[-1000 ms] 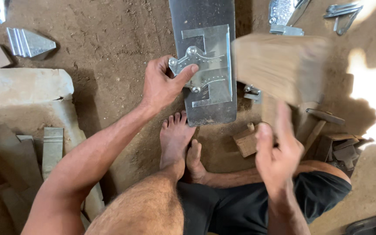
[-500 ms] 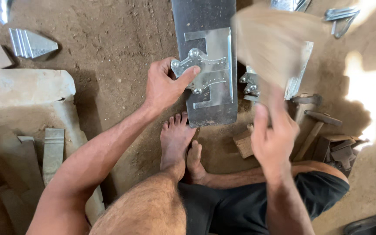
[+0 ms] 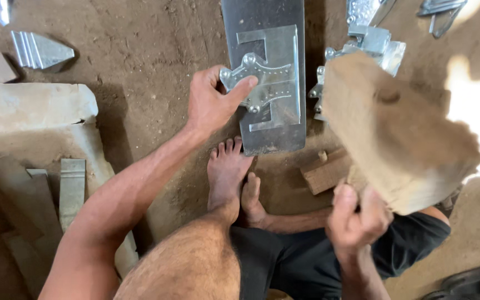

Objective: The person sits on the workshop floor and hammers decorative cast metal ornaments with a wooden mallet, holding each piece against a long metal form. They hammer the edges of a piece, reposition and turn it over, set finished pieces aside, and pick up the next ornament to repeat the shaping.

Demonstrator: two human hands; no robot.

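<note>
My left hand [image 3: 213, 104] grips a shiny ornamental metal bracket [image 3: 256, 76] and presses it onto a stamped metal plate [image 3: 276, 103], which lies on a long dark steel slab [image 3: 262, 22] on the dirt floor. My right hand [image 3: 356, 216] is closed on the handle of a big wooden mallet [image 3: 395, 133], raised to the right of the slab with its blocky head tilted toward the camera. My bare feet [image 3: 229, 172] rest just below the slab's near end.
A small wooden block [image 3: 324, 173] lies beside the slab. Shiny metal pieces [image 3: 370, 41] are piled at the top right, more [image 3: 40, 50] at the top left. Pale stone slabs and metal strips [image 3: 72, 186] lie at left. Ground is packed dirt.
The mallet came down over the plate half a second ago and is now lifted back to the right, closer to the camera. My left hand has kept its hold on the bracket.
</note>
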